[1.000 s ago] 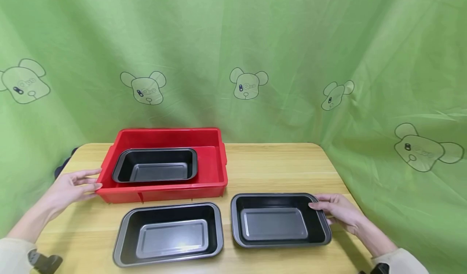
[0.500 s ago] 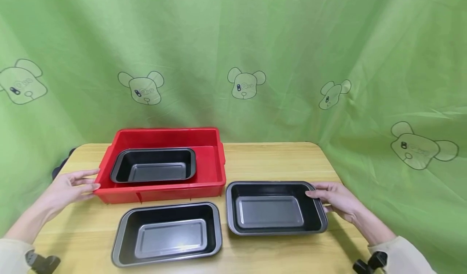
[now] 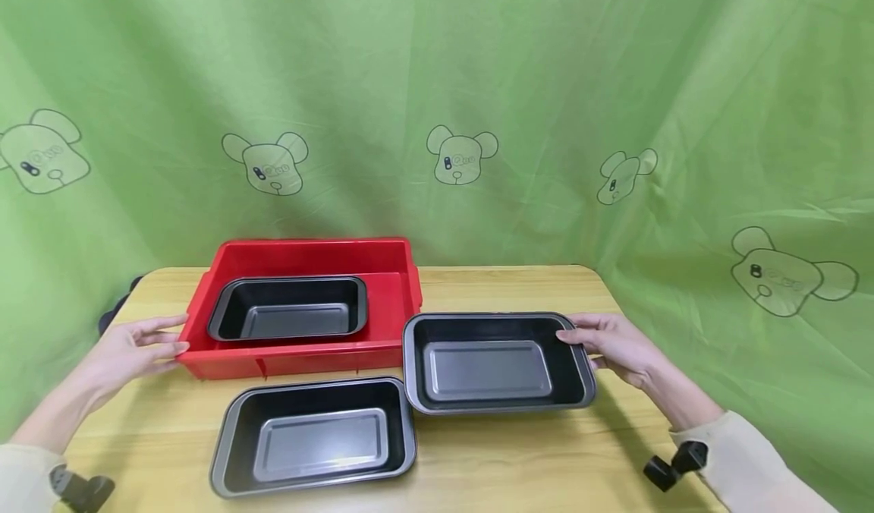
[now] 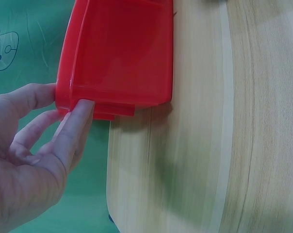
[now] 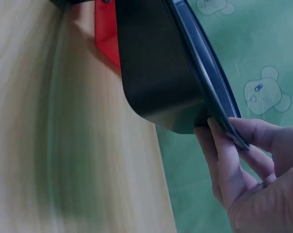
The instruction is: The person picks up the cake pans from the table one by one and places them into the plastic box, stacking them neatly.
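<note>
My left hand [image 3: 133, 352] pinches the near left corner of a red plastic tray [image 3: 307, 363]; in the left wrist view thumb and fingertips meet at its rim [image 4: 66, 92]. Inside that tray, toward the left, sits a dark loaf pan [image 3: 297, 322]. With my right hand [image 3: 611, 344] I hold a second dark loaf pan [image 3: 488, 369] by its right end, thumb inside the rim and fingers beneath. This pan is raised over the table, its left end overlapping the tray's near right corner in the head view. A third loaf pan [image 3: 321, 445] lies in front of the tray.
Everything stands on a light wooden table [image 3: 505, 467] with rounded corners. A green curtain [image 3: 546, 58] printed with bear heads hangs behind and along the sides. At the table's left edge, a dark object [image 3: 119, 304] shows against the curtain.
My right hand has carried its loaf pan up, away from me and to the left, toward the red tray. The left hand, the tray and the other pans stay put.
</note>
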Motion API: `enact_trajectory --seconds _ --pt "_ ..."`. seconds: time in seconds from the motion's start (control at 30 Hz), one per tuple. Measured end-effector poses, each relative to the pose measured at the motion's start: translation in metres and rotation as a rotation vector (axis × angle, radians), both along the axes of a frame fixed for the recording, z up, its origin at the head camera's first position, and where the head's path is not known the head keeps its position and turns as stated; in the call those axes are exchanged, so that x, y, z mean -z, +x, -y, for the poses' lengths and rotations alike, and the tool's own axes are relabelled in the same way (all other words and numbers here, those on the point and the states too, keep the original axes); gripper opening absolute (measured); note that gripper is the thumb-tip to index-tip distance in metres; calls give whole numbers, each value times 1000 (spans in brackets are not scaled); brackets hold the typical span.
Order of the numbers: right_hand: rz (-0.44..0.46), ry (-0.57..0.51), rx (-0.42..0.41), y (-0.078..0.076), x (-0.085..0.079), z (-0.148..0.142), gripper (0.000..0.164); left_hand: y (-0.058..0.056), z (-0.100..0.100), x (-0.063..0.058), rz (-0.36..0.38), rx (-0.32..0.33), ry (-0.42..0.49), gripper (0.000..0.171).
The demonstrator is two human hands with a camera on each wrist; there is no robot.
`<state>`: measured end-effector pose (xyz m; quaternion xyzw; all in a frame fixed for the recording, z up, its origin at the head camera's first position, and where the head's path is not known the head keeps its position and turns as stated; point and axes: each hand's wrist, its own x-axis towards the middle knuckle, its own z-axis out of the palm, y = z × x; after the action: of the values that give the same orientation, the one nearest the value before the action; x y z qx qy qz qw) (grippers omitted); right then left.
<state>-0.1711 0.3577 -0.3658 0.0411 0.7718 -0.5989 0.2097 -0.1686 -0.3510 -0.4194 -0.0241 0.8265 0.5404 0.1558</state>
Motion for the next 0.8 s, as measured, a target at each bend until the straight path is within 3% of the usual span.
enact_trajectory --seconds 0.8 --pt "-35 -71 3 -36 -14 65 23 0 1 2 -10 1 6 77"
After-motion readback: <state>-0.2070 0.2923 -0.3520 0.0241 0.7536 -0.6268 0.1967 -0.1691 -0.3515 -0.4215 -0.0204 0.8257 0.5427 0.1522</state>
